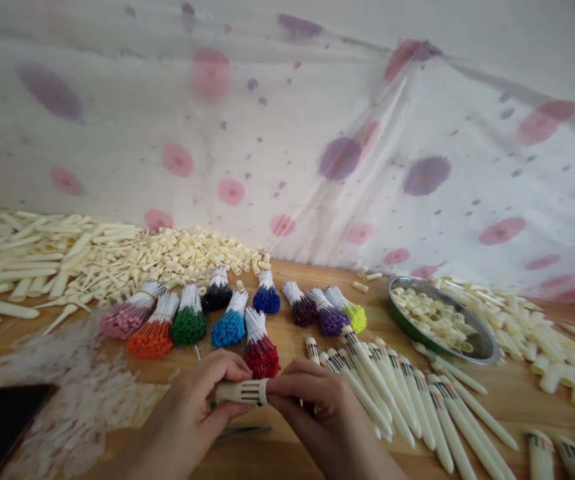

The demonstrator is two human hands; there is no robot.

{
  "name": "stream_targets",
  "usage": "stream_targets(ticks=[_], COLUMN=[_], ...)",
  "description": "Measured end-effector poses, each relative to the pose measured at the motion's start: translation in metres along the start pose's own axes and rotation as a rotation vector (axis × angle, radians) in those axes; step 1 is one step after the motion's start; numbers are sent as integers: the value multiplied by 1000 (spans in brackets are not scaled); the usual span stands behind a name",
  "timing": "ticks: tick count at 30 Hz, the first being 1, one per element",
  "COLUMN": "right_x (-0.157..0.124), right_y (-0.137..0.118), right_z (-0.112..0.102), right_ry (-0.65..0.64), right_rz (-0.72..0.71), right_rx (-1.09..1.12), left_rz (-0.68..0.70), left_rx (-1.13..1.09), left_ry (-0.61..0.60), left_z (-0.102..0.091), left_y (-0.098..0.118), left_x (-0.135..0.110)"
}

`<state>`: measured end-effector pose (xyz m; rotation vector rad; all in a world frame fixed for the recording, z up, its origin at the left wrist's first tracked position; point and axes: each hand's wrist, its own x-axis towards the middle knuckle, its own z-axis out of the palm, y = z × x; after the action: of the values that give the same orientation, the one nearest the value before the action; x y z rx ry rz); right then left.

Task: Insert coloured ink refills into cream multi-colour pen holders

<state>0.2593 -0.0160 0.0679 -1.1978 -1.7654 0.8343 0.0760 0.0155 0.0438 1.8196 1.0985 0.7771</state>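
Note:
Between my two hands lies a short cream multicolour pen barrel (pixel 247 392) with slots along its side, held level. My left hand (pixel 207 400) closes thumb and fingers around its left end. My right hand (pixel 312 400) pinches the right end, and its fingers cover that tip. Just behind the barrel stands a bundle of red pen refills (pixel 262 353). More bundles of refills, among them blue (pixel 266 297), green (pixel 189 323) and orange (pixel 150 337), line up beyond my hands. A thin dark metal tool (pixel 245 432) lies beneath, partly hidden.
Assembled multicolour pens (pixel 407 393) lie in a row at right. Behind them an oval metal dish (pixel 482 347) holds slotted cream pieces. Cream pen parts (pixel 167 257) are heaped at back left, clear plastic bits (pixel 77 393) in front. A black phone (pixel 7 427) sits at left.

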Motion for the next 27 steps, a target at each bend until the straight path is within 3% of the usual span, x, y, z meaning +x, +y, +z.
stream_targets(ticks=[5,11,15,19,27], right_x=[0,-2,-1,0,9], right_y=[0,1,1,1,17], right_z=[2,4,6,7,1], right_ry=[-50,-151,-127,-43,-10], right_rz=[102,558,689,700,528], right_rx=[146,706,888,803,554], left_rz=[93,275,240,118,-97], left_rx=[92,216,230,164,18], left_ry=[92,232,269,231,160], left_z=[2,0,0,1,-1], left_y=[2,3,0,-1,-12], left_x=[-3,-6,-7,-4,5])
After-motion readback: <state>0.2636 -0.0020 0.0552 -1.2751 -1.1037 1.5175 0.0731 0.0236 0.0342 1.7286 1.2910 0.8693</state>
